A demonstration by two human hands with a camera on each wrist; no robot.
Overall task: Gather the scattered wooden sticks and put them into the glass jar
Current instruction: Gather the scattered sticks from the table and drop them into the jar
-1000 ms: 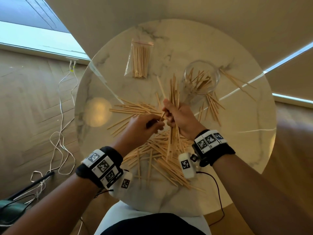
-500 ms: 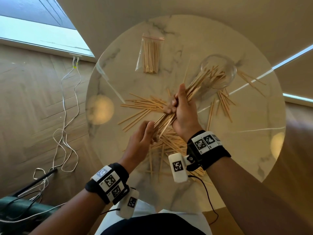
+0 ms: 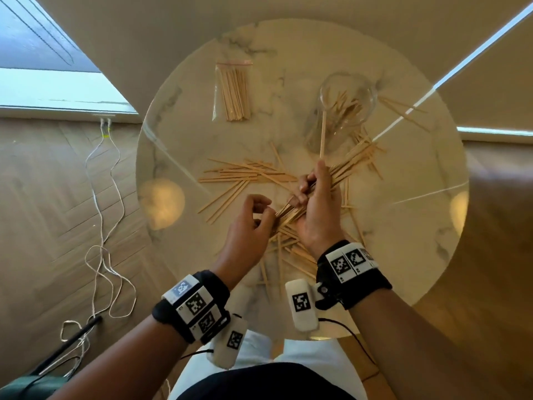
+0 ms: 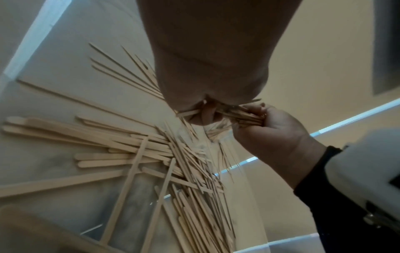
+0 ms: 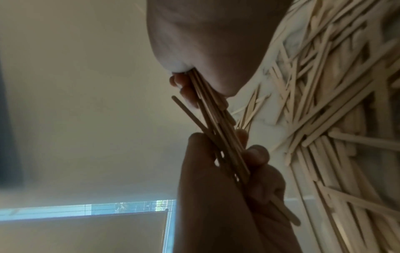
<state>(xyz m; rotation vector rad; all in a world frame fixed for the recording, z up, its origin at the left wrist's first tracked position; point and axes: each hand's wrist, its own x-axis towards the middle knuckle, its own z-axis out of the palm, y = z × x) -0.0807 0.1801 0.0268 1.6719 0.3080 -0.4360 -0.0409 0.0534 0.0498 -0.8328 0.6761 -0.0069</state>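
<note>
bundle (image 3: 291, 210) lower now, pale, thin

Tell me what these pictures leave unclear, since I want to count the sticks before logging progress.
- Sticks in the glass jar: head view, too small and overlapping to count.
- Bundle of sticks in the right hand: right wrist view, palm hides their far ends.
- Left hand fingertips: left wrist view, its own palm blocks them.
- Loose sticks near the table edge: head view, wrists cover some.
</note>
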